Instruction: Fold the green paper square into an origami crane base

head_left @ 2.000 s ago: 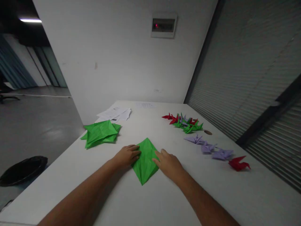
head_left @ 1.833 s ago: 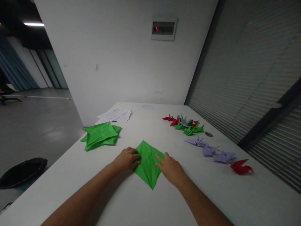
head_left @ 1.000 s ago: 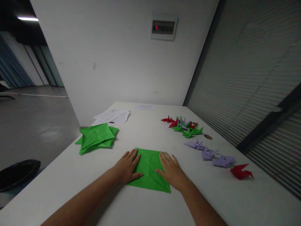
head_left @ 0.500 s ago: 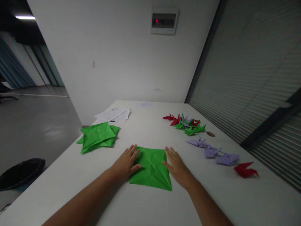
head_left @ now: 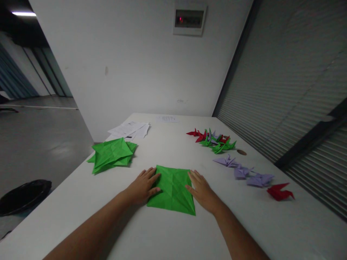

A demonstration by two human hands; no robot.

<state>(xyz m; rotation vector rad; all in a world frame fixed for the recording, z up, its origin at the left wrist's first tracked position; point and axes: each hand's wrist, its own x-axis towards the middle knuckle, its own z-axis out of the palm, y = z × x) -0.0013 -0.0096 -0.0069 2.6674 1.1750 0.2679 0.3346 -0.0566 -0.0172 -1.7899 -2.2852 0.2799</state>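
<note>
**Green sheet squared up under two flat hands**

Green sheet [head_left: 173, 191] laid flat at the near middle of the bench [head_left: 168, 236], square to the near edge, creases running across it. The left hand [head_left: 143, 186] is opened out, palm down, fingers and thumb resting over the sheet's left edge. The right hand [head_left: 202, 191] is likewise opened, its fingertips laid on the right edge. Nothing is gripped by either.

Handling, as judged: very light, thin and soft, easily slid or creased, tearing possible if pulled hard. Best taken by opposite edges or a corner, pinched lightly, with the middle kept pressed down.

Green stack [head_left: 112, 153] noted at left, papers [head_left: 128, 129] beyond it; lilac cranes [head_left: 260, 180] and a red crane [head_left: 280, 192] at right, with a mixed heap [head_left: 218, 142] farther off.

Against the frame of two seconds ago: the sheet, then set cornerwise with a point toward the near side, has been turned square and spread wider. Stack and cranes appear undisturbed.
</note>
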